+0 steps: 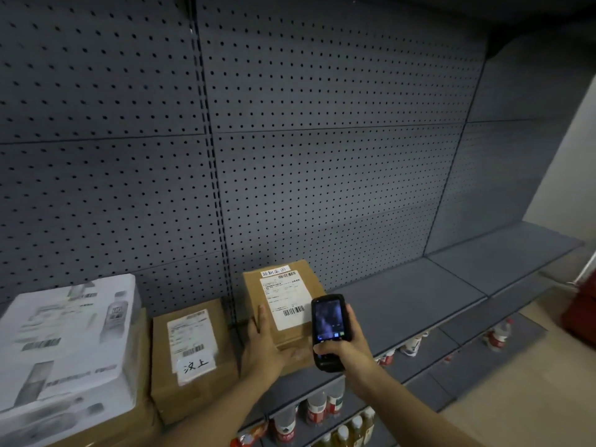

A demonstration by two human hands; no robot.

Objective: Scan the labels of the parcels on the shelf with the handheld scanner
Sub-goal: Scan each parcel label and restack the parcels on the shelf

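A brown cardboard parcel (283, 285) lies on the grey shelf (403, 304), its white label with barcodes facing up. My left hand (263, 343) holds this parcel at its near left corner, fingers along the side and thumb under the front edge. My right hand (342, 343) grips a black handheld scanner (327, 330) upright just right of the label, screen lit and facing me. A second brown parcel (190, 359) with a white label and a handwritten note lies to the left. Further left, a white printed box (67, 337) rests on top of another brown carton.
A grey pegboard back wall (290, 140) rises behind the shelf. The shelf runs on to the right with nothing on it. Lower shelves hold several drink bottles (319, 408). A red object (583, 304) stands on the floor at the far right.
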